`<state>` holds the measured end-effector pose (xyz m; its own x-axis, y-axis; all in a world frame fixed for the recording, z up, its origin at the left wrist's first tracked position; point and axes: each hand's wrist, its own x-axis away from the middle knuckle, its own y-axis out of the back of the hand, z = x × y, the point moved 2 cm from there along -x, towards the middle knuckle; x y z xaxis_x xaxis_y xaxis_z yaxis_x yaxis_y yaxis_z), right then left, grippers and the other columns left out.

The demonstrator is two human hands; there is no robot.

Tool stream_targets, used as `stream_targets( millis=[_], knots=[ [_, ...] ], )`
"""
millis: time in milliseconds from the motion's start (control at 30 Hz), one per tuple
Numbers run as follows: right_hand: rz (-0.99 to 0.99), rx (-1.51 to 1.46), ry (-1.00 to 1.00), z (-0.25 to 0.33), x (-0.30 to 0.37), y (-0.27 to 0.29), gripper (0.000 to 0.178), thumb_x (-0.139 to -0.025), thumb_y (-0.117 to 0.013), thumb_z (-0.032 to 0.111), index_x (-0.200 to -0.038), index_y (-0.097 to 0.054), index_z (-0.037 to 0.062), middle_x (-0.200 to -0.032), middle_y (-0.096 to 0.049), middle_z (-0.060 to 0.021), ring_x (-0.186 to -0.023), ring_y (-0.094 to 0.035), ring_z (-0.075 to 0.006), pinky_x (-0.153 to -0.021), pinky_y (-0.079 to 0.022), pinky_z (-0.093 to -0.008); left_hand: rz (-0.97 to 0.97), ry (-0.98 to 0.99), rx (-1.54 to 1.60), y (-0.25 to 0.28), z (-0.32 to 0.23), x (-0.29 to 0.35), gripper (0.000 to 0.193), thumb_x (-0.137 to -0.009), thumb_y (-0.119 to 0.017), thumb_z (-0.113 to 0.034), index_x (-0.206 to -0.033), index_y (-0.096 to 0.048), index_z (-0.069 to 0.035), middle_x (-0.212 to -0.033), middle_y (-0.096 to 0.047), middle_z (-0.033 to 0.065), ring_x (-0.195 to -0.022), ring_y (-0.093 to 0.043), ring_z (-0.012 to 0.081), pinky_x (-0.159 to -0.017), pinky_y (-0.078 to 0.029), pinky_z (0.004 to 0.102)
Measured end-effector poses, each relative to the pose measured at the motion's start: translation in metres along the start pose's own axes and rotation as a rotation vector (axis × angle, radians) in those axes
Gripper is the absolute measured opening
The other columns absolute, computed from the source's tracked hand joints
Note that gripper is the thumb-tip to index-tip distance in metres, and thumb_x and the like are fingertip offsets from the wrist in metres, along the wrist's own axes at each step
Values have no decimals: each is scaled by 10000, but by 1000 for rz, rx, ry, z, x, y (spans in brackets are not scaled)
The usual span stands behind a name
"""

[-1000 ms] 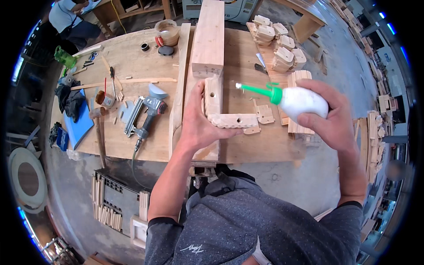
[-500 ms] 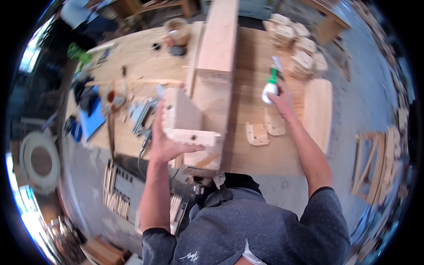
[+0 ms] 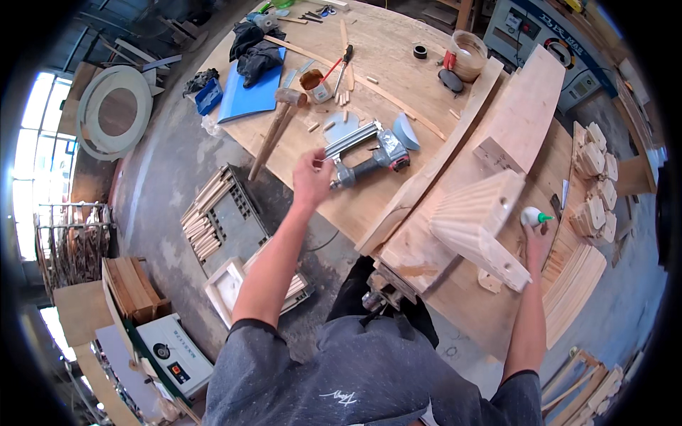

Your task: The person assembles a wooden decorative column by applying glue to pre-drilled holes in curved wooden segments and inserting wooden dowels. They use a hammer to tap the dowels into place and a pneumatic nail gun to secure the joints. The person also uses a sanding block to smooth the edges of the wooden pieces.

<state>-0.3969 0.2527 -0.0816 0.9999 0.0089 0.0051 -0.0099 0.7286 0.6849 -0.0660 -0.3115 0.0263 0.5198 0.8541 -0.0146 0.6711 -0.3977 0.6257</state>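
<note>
Corner block stands between two spread hands on a crowded worktop

Leftmost, a crate of wooden rods sits on the floor. Above it, on the worktop, dark cloth is heaped over a blue board. A mallet comes next, its handle jutting past the edge. The left hand is just beside the nail gun, fingers curled; whether it grips anything I cannot tell. Beyond lie loose dowels and a cup of brown stuff. A long board runs between the nail gun and the fluted corner block, which rests on a flat plank, near the end of a thick beam. To its right, the right hand grasps a white bottle with a green nozzle. Fluted slats and stacked notched pieces crowd that side.
</note>
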Motion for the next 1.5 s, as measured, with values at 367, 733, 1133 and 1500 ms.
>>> stream_targets(
  millis=[367, 733, 1133, 1500],
  knots=[
    [-141, 35, -148, -15, 220, 101, 651, -924, -755, 81, -1490, -460, -47, -1298, -621, -150, -1215, -608, -230, -1091, -469, -368, 141, -226, -597, -46, 110, -183, 151, -921, -678, -134, -1006, -730, -19, -993, -687, 226, -1035, -680, 388, -903, -544, 496],
    [-39, -78, -400, 30, 335, 61, 613, -936, -744, 92, -1477, -482, -24, -1280, -654, -158, -1162, -638, -210, -993, -532, -359, 291, -382, -547, -81, 101, -189, 163, -951, -595, -129, -1005, -703, -20, -1058, -714, 231, -1056, -689, 415, -891, -570, 503],
    [-281, -155, 123, 242, 274, 98, 322, -979, -709, 19, -1293, -635, 11, -1130, -709, -64, -1020, -660, -129, -930, -537, -281, 848, -450, 737, 5, -173, -37, 95, -1008, -683, -33, -1086, -718, 9, -968, -683, -23, -865, -588, 52, -783, -491, 227],
    [-289, -288, 210, 284, 283, 115, 303, -929, -736, -9, -1226, -677, 12, -1127, -705, -66, -1020, -668, -138, -938, -539, -291, 913, -677, 864, -34, -277, 52, 138, -972, -753, -81, -1108, -763, -65, -1262, -604, 49, -1107, -593, 135, -933, -529, 299]
  ],
)
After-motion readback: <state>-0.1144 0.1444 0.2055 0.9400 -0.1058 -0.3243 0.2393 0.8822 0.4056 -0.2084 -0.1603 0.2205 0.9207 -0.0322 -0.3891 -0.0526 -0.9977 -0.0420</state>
